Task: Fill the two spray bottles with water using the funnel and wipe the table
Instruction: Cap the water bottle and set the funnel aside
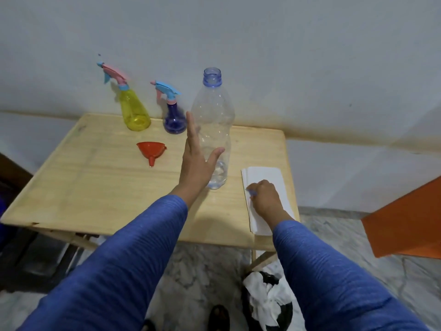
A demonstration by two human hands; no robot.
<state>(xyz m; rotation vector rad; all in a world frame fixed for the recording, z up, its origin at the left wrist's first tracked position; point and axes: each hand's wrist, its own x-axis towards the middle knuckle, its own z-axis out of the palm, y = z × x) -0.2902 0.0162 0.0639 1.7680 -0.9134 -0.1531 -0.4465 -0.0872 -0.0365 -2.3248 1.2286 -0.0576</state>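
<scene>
Pale wood, seen as a small desk set against a grey-white wall. Found the yellow spray bottle upright at the back left edge, pink-and-blue trigger head on. Noted the blue spray bottle just beside it to the right, also upright and with its blue-and-pink head on, the two bottles apart. Spotted the red funnel lying tilted on the wood in front of both, spout toward the near side, touching neither. Saw a tall clear plastic bottle standing right of the blue sprayer, uncapped, with only a little water at the bottom.

Found the left grip wide open just left of that clear bottle, fingers straight and together, thumb spread across the bottle's front, holding nothing; could not tell whether skin touched plastic. Found the right grip curled, resting on a folded white paper towel near the desk's right edge, and pinching a small blue piece, too small to identify with certainty. Noted blue sleeves on both arms.

Made out a dark bin with crumpled white paper on the marbled floor below the desk's near right corner, and an orange surface at the far right.
</scene>
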